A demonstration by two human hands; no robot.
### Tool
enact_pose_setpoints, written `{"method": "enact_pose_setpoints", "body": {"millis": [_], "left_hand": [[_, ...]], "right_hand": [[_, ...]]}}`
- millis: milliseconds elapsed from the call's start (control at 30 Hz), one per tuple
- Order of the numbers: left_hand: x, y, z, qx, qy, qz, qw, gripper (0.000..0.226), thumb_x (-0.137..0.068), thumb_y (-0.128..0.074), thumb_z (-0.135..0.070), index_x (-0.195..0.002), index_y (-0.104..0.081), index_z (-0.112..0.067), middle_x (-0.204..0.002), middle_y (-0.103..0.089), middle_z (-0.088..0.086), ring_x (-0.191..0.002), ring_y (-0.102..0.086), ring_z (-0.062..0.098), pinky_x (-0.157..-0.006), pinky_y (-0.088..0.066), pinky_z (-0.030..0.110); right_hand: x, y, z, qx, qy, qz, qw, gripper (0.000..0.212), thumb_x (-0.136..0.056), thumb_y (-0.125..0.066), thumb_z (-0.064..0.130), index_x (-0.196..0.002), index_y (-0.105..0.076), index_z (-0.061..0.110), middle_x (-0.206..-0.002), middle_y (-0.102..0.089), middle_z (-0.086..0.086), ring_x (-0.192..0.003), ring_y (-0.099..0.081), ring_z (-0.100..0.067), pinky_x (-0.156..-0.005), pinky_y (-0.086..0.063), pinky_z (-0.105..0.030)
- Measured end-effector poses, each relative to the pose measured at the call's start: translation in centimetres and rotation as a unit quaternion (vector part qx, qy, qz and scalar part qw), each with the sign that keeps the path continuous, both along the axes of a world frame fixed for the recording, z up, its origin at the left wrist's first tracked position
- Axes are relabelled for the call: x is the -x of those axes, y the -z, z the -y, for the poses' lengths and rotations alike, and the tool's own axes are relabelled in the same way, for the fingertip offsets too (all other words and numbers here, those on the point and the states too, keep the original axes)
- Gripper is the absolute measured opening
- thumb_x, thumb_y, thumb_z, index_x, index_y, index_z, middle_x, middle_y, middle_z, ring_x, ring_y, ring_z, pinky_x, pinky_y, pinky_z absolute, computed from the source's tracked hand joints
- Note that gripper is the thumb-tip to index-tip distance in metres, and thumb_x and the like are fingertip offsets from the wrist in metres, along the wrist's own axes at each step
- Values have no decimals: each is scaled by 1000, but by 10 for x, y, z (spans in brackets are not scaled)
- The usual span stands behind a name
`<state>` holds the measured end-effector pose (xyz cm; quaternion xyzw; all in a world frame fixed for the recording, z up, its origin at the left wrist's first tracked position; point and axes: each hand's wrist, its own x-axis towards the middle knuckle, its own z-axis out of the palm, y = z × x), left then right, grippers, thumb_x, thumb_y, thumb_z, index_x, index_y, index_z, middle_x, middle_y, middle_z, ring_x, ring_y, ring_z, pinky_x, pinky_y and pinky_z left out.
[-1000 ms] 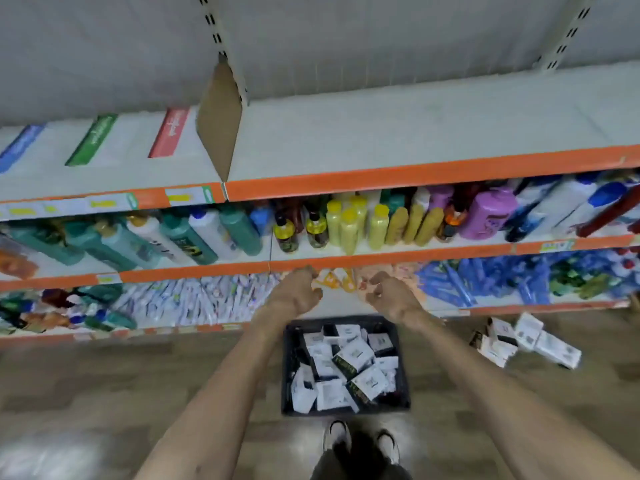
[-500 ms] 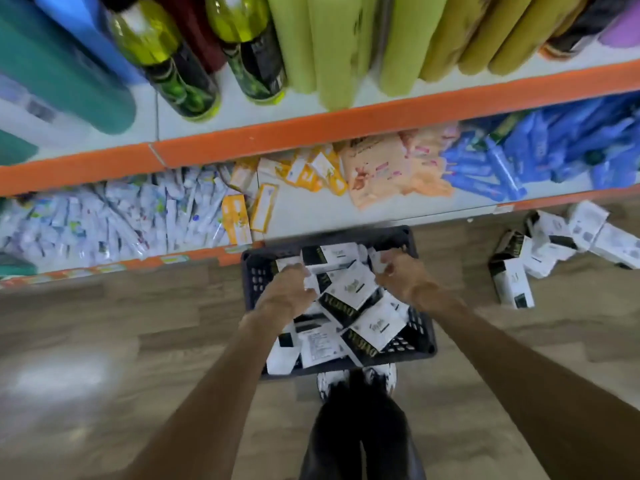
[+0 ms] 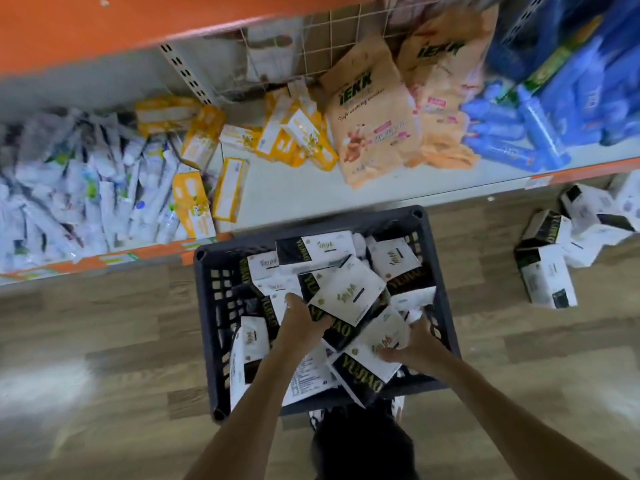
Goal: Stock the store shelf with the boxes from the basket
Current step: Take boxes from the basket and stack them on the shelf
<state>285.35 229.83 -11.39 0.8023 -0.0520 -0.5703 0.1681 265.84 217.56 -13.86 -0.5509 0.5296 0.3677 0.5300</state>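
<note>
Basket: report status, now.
Left hand and right hand gripping boxes inside basket. Shelf bare ahead. Nothing blocking.

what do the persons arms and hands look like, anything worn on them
Both arms are bare from as far up as the view reaches down to the wrist: no sleeves show. The left hand and the right hand wear no gloves, and no watch, bracelet or ring is visible on either. The picture is a little blurred, so a very thin band could be missed.
</note>
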Motion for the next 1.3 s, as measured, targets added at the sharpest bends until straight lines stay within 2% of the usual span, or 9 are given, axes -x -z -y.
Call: {"method": "enact_pose_setpoints", "body": {"millis": [67, 233, 367, 467, 633, 800, 1000, 1100, 1300], "left_hand": [[-3, 3, 0, 9, -41, -11, 999, 75, -87, -70, -19, -134, -15, -1, -116, -49, 14, -97, -61, 28, -60, -53, 33], [-1, -4, -15, 30, -67, 17, 997, 58, -74, -81, -21, -98, -29, -18, -112, -42, 9, -102, -56, 28, -71, -55, 38], [-3, -35, -21, 30, -68, 56, 996, 57, -71, -82, -26, -106, -40, -12, -113, -47, 10, -99, -57, 27, -61, -51, 35], [-16, -81, -23, 24, -72, 64, 995, 55, -69, -82, -21, -108, -50, 1, -109, -57, 21, -91, -63, 30, -53, -46, 30], [-49, -233, -19, 76, -88, 91, 989, 27, -76, -78, -10, -91, -58, -2, -80, -63, 8, -68, -61, 17, -48, -44, 21], [-81, -445, -7, 209, -112, 93, 967, 28, -78, -66, 18, -96, -49, 5, -83, -59, 11, -53, -61, 1, -45, -45, 10], [-110, -662, 13, 313, -139, 174, 923, 28, -82, -69, 5, -86, -51, -16, -89, -65, 14, -90, -62, 28, -55, -48, 15], [-127, -725, 14, 336, -89, 228, 909, 23, -81, -75, -8, -78, -56, -22, -75, -58, -3, -81, -57, 17, -67, -44, 28], [-165, -776, 12, 327, -92, 211, 916, 26, -79, -78, -16, -94, -62, -2, -96, -70, 16, -90, -68, 29, -80, -53, 37]], "right_hand": [[1, 4, 3, 14, -20, -28, 999, 119, -62, -82, 58, -147, -19, 5, -139, -36, -11, -131, -39, -32, -105, -42, -45], [2, 4, -3, -13, -43, -64, 997, 107, -54, -77, 71, -138, -40, 16, -148, -24, -12, -137, -28, -34, -109, -36, -47], [-4, -24, -16, -19, 106, 11, 994, 91, -59, -88, 47, -124, -34, 11, -108, -46, 1, -92, -54, -14, -63, -50, -28], [-10, -69, -13, 36, 122, 37, 991, 83, -61, -88, 44, -111, -29, 14, -99, -47, 5, -85, -54, -11, -56, -44, -24], [-19, -211, 30, 117, 168, 82, 975, 55, -63, -89, 34, -81, -41, 13, -76, -46, -1, -63, -50, -12, -47, -40, -20], [-41, -412, 79, 129, 223, 143, 956, 61, -58, -88, 47, -88, -50, 10, -96, -59, -4, -82, -56, -15, -76, -42, -34], [-89, -618, 115, 274, 158, 276, 907, 92, -50, -80, 71, -109, -52, 6, -99, -67, -14, -83, -64, -26, -66, -46, -36], [-111, -683, 124, 336, 124, 314, 879, 79, -59, -80, 64, -105, -47, 7, -94, -64, -10, -76, -59, -21, -67, -44, -36], [-139, -751, 142, 367, 91, 370, 849, 59, -72, -71, 63, -101, -49, 18, -96, -65, -3, -82, -65, -18, -61, -52, -33]]}}
